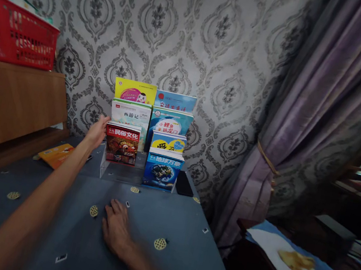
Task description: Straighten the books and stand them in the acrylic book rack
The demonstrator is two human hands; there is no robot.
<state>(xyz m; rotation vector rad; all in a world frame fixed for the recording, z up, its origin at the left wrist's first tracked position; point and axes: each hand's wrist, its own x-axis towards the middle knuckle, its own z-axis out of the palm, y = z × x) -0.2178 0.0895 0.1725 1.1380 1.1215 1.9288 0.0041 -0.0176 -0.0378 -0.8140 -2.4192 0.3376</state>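
A clear stepped stand (102, 170) holds books in two columns. My left hand (97, 132) is at the left side of the stand, its fingers closed at the upper left edge of a red book (120, 148) with a dragon-like face on the cover; part of the fingertips is hidden. Behind it stand a white book (131, 114) and a yellow book (125, 90). The right column has a blue book with a globe (161, 173), a yellow-and-blue book (161, 141) and two light-blue books (173, 115). My right hand (116, 231) lies palm down on the table, fingers stretched out.
An orange book (56, 155) lies flat behind my left forearm. A dark phone-like slab (185, 183) is right of the stand. A red basket (17, 29) sits on a wooden cabinet (15, 101). Purple curtain (258, 167) and a side table with a white cloth (275, 249) are at right.
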